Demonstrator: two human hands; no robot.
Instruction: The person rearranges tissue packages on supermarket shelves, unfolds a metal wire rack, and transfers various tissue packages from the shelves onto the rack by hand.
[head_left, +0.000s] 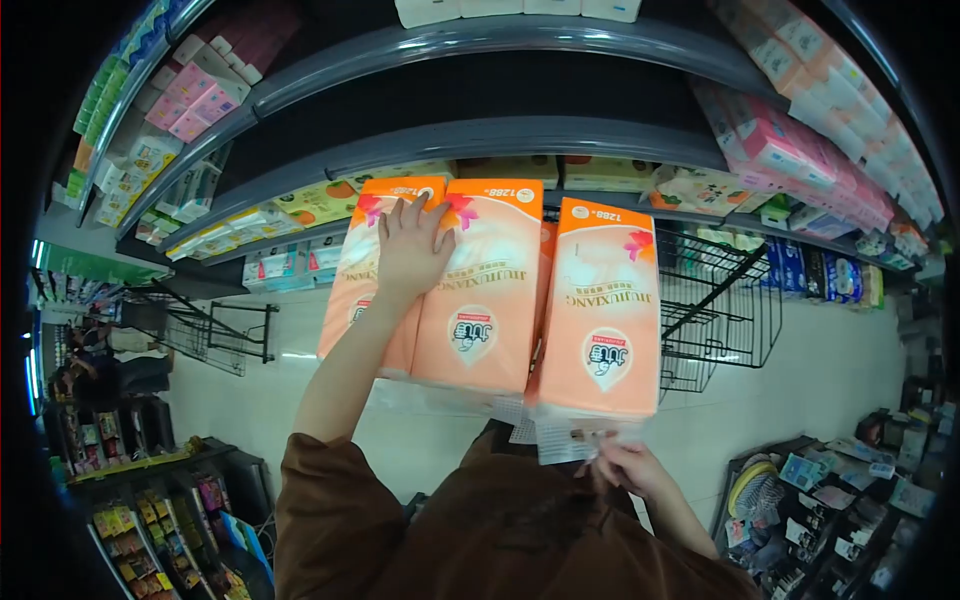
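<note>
Two plastic-wrapped, boxy orange packs (478, 285) sit beneath the splayed left hand (413, 250).

Looks like a shop: shows tiered shelves (480, 137) at twelve o'clock, stocked with pink packs (205, 95) towards ten and blue packs (787, 268) at three, plus a display rack (150, 472) at eight, filled with small bright packets (118, 523).

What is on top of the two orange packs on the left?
The left hand lies spread across both orange packs, near their flower prints. Whatever printing lies directly beneath that hand is covered and cannot be seen.
</note>
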